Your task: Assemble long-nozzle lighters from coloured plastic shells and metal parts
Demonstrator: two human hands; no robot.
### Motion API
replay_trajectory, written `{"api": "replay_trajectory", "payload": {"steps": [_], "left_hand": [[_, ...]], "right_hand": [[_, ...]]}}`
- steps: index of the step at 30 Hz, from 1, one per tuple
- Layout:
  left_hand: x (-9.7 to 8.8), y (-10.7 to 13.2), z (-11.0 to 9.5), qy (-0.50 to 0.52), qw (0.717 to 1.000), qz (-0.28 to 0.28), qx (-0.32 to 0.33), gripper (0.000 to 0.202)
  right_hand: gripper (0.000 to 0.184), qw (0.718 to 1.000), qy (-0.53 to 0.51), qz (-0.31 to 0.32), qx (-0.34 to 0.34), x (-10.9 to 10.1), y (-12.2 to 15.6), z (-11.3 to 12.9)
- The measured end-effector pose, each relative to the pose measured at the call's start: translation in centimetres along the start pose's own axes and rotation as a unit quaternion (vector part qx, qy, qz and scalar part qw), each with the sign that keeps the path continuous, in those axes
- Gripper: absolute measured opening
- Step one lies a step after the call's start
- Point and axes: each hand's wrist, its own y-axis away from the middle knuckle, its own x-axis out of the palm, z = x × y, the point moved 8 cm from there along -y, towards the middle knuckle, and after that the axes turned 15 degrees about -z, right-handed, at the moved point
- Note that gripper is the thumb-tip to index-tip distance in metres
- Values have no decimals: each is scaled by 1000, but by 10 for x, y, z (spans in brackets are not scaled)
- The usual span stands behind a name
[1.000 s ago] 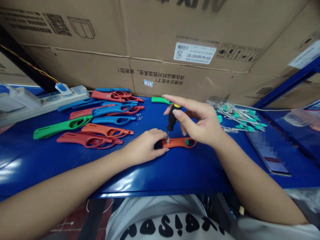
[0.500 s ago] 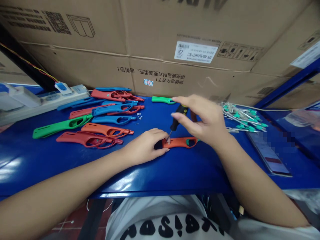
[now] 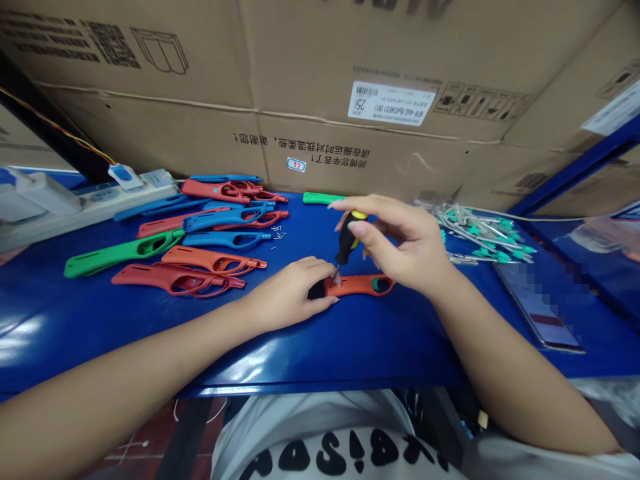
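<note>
Casings [image 3: 203, 222] lie left of the screwdriver [image 3: 345, 245], a phone [image 3: 535, 301] right.

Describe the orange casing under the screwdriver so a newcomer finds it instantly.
On the blue table, in front of the cardboard box, find the left hand. It steadies the orange casing by one end, beneath the screwdriver. Unlike the second orange casing, grouped at left, this one lies apart, under a hand.

Cardboard box [image 3: 300, 100] behind, pale power strip [image 3: 95, 212] at left, phone [image 3: 543, 317] at right
</note>
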Motion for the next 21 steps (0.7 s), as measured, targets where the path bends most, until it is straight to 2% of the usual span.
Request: {"api": "replay_trajectory", "payload": {"steps": [2,4,8,10,13,15,18,21], "left_hand": [[0,0,0,-5,1000,1,-2,16],[0,0,0,-6,1000,0,-3,16],[-1,0,-2,-5,1000,-2,3,18],[-1,0,-2,-10,1000,-3,6,17],[-1,0,-1,-15,1000,-7,10,13],[-1,0,-1,-12,1000,-10,9,14],[0,0,0,-5,1000,-9,6,19],[0,0,0,-5,1000,-10,12,17]], "right_hand": [[20,998,34,-30,-51,-6,-2,8],[19,995,50,-28,-79,-6,-2,14],[32,999,-15,42,-21,4,1,10],[26,999,-18,34,-24,4,2,11],[24,997,43,5,-62,1,1,16],[30,998,42,22,-46,3,2,16],[36,998,-18,59,11,7,4,12],[25,999,7,18,-25,1,3,16]]}}
